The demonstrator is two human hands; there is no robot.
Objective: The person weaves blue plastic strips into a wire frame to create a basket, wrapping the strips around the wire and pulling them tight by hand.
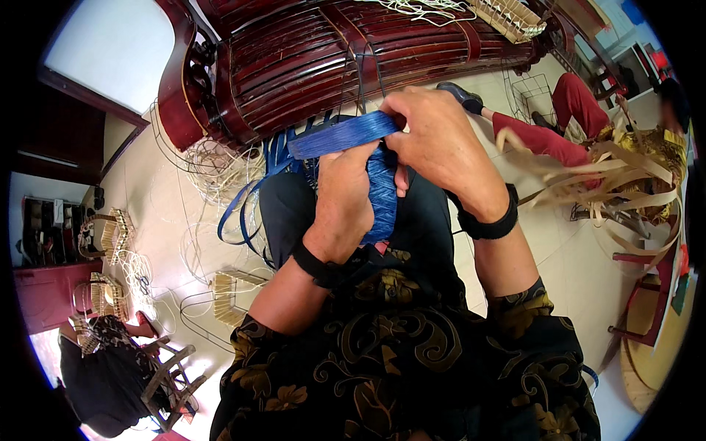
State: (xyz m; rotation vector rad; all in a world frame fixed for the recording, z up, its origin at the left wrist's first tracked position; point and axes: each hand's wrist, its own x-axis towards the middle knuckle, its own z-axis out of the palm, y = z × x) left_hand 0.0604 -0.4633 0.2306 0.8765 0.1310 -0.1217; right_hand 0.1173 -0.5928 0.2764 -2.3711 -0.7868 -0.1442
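A wide blue strap lies across the top of a blue woven piece, which stands between my knees. Thin dark wires rise behind it, seemingly part of a wire frame. My right hand is closed, its thumb and fingers pinching the strap's right part. My left hand grips the woven piece from the left, its thumb up against the strap. Most of the left fingers are hidden behind the weave. More blue strap hangs in loops beside my left knee.
A dark red slatted wooden bench stands ahead, with a pale woven basket on it. Tangled pale cord lies on the floor at left. At right, a person in red trousers handles beige strips. Another person sits lower left.
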